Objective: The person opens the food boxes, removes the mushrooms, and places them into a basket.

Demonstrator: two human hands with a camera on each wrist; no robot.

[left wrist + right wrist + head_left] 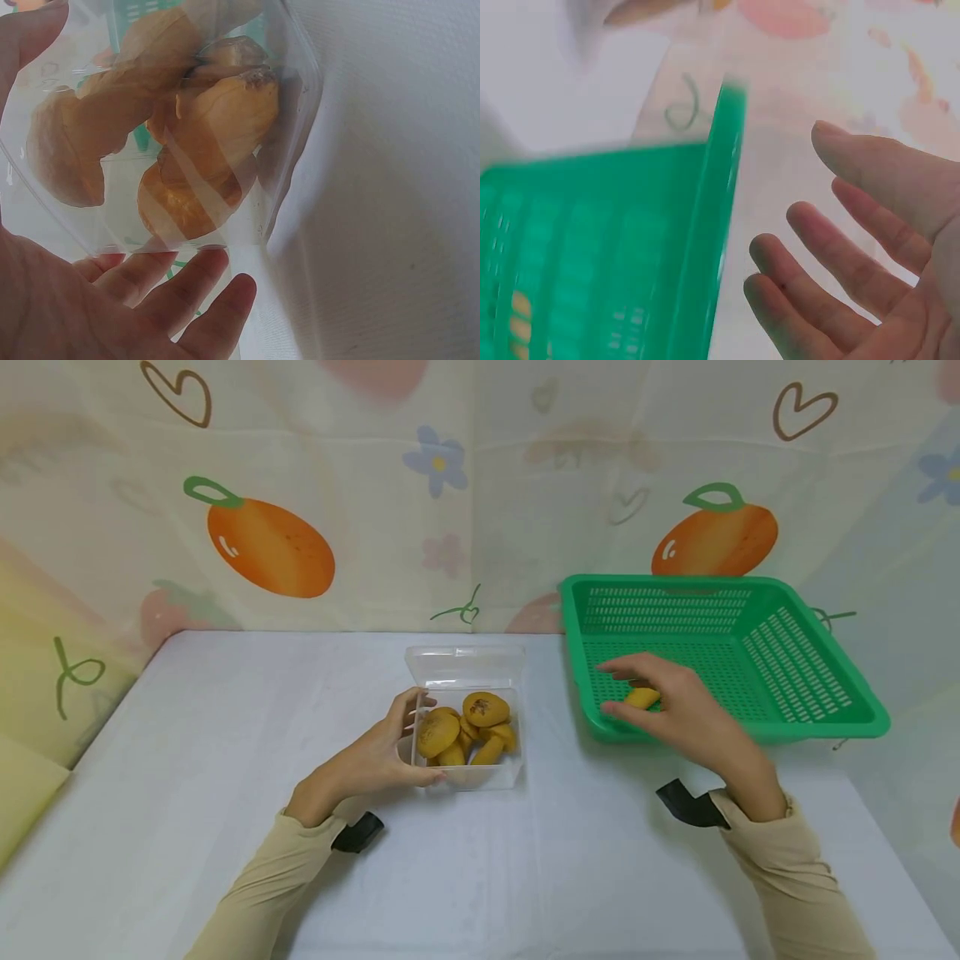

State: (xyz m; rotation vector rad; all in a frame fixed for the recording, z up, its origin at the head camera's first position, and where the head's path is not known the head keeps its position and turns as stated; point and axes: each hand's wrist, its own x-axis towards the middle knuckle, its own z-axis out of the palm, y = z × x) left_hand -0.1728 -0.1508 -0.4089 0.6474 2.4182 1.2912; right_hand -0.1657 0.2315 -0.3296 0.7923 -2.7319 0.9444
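Fruit-print backdrop [510, 527]; left hand [386, 756] grips clear box [487, 779]; right hand [678, 697] empty, fingers parted, near green basket [720, 664].

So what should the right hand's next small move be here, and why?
Probably reach into the green basket and pinch the yellow piece: the right hand is empty by the basket's rim, that piece shows inside, and the left hand holds the open clear box with similar pieces in it.
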